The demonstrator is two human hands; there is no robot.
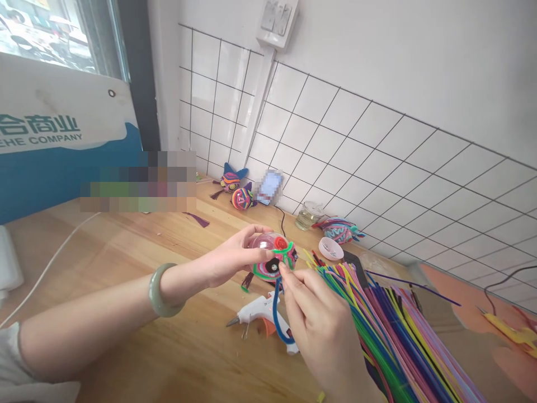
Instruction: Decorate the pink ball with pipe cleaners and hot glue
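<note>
A clear round ball ornament (pixel 263 242), partly covered in coloured pipe cleaners like an animal face, is in my left hand (pixel 241 254). Green, pink, red and black strips curl over its right side, with a shiny gem on the black spot. My right hand (pixel 319 313) pinches a blue pipe cleaner (pixel 276 308) against the ornament's lower front. The strip's loose part hangs down and curves back toward my right hand. Below the ornament, a white glue gun (pixel 258 309) lies on the table, its nozzle pointing left. My fingers hide part of the ornament.
Many pipe cleaners (pixel 390 336) lie in a bundle at right. Behind are a pink dish (pixel 330 249), a glass cup (pixel 308 216), a phone (pixel 269 187) and finished ornaments (pixel 242 198). A yellow tool (pixel 509 333) lies far right. A wire grid (pixel 339 123) lines the wall.
</note>
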